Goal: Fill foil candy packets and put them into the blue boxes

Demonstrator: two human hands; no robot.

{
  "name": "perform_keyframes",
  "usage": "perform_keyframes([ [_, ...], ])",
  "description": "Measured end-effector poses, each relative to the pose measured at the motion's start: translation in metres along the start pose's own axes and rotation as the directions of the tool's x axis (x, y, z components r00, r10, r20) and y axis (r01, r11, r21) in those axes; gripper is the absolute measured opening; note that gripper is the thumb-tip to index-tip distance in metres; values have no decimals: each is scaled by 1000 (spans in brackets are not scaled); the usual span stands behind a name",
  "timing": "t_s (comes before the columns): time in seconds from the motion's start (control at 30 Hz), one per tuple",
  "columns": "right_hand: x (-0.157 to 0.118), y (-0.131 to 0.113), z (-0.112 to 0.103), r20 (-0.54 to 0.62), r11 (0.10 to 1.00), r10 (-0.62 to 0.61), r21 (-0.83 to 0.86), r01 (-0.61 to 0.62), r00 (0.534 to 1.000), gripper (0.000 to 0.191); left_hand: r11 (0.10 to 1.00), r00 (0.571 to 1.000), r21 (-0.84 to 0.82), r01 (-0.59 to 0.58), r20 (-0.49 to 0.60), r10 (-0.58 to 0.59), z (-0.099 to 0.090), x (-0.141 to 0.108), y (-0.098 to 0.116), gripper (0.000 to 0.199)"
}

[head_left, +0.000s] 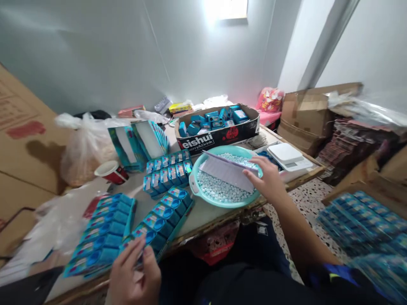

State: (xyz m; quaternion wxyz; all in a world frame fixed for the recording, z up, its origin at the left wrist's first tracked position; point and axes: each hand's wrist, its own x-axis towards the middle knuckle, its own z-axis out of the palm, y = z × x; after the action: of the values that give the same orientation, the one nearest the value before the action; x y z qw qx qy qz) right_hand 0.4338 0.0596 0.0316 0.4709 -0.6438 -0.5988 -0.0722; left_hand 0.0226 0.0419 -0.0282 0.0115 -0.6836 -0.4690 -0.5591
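Note:
My right hand (267, 176) grips the right end of a folded pale lilac card (227, 171). The card lies tilted on many small pale mint-like pellets (216, 190) in a turquoise basin (193, 190). My left hand (133, 271), fingers curled towards the thumb, is at the near end of a row of small blue boxes (171, 207) with round marks on top. Whatever its fingertips pinch, if anything, is too blurred to name. Another row of blue boxes (110, 228) lies to its left, and a double row (167, 171) stands behind.
Behind the basin is a black carton (219, 137) full of blue boxes. A white scale (289, 156) sits right of the basin. Left are a paper cup (112, 171), upright blue card sleeves (140, 144) and a plastic bag (84, 148). Wrapped blue packs (365, 224) are stacked at lower right.

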Motion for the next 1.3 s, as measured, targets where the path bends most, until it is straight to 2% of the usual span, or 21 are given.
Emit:
perform_keyframes([
  [0.07, -14, 8, 6, 186, 1000, -10, 2, 9, 982, 13, 985, 987, -73, -157, -33, 155, 30, 17, 32, 32],
  [0.1, -23, 9, 10, 223, 1000, -20, 4, 20, 975, 10, 969, 977, -128, -211, -11, 211, 48, 28, 49, 34],
  [0.13, -32, 9, 14, 224, 1000, -28, 7, 27, 974, 11, 952, 969, -186, -245, -12, 247, 67, 41, 66, 35],
  [0.2, -47, 6, 19, 176, 999, -40, 25, 36, 984, 14, 929, 952, -279, -242, 119, 283, 109, 68, 96, 35],
  [0.23, -53, 5, 20, 158, 998, -45, 38, 40, 986, 15, 916, 912, -318, -243, 247, 328, 131, 81, 109, 35],
  [0.27, -57, 3, 20, 149, 998, -51, 47, 45, 987, 15, 902, 832, -346, -259, 395, 390, 153, 93, 119, 37],
  [0.33, -62, 2, 20, 151, 997, -64, 59, 56, 986, 16, 875, 626, -371, -312, 612, 483, 195, 109, 132, 41],
  [0.37, -64, 3, 20, 145, 996, -63, 67, 54, 987, 18, 876, 550, -354, -327, 682, 481, 213, 113, 136, 43],
  [0.4, -64, 3, 20, 124, 996, -50, 80, 41, 991, 19, 882, 493, -331, -336, 736, 464, 229, 115, 139, 44],
  [0.43, -65, 4, 20, 93, 995, -27, 102, 18, 995, 20, 891, 456, -303, -339, 775, 437, 243, 114, 140, 43],
  [0.5, -67, 4, 22, 35, 986, 36, 160, -41, 999, 19, 905, 414, -263, -335, 821, 392, 261, 111, 139, 36],
  [0.57, -68, 3, 23, 13, 972, 99, 211, -100, 995, 16, 906, 396, -258, -336, 834, 384, 270, 107, 135, 31],
  [0.63, -67, 1, 22, 10, 960, 143, 243, -141, 990, 13, 900, 398, -280, -333, 824, 404, 273, 105, 130, 29],
  [0.73, -57, 4, 18, -17, 938, 196, 294, -182, 980, 8, 890, 418, -327, -317, 795, 440, 271, 106, 123, 28],
  [0.83, -40, 18, 12, -51, 938, 229, 278, -207, 972, 15, 880, 445, -361, -308, 763, 469, 270, 107, 120, 27],
  [0.9, -28, 29, 10, -6, 955, 229, 196, -224, 973, 20, 875, 463, -379, -302, 744, 482, 269, 108, 119, 27],
  [0.97, -21, 38, 10, 87, 971, 210, 100, -218, 974, 21, 880, 471, -379, -287, 744, 474, 268, 108, 118, 27],
  [1.07, -20, 45, 16, 170, 981, 183, 32, -191, 968, 13, 896, 451, -355, -268, 775, 442, 265, 109, 119, 25],
  [1.2, -27, 49, 23, 139, 975, 191, 91, -205, 972, 11, 899, 424, -352, -260, 795, 434, 259, 111, 124, 21],
  [1.3, -30, 50, 24, 120, 967, 199, 139, -214, 973, 13, 909, 428, -328, -256, 805, 411, 257, 111, 127, 32],
])
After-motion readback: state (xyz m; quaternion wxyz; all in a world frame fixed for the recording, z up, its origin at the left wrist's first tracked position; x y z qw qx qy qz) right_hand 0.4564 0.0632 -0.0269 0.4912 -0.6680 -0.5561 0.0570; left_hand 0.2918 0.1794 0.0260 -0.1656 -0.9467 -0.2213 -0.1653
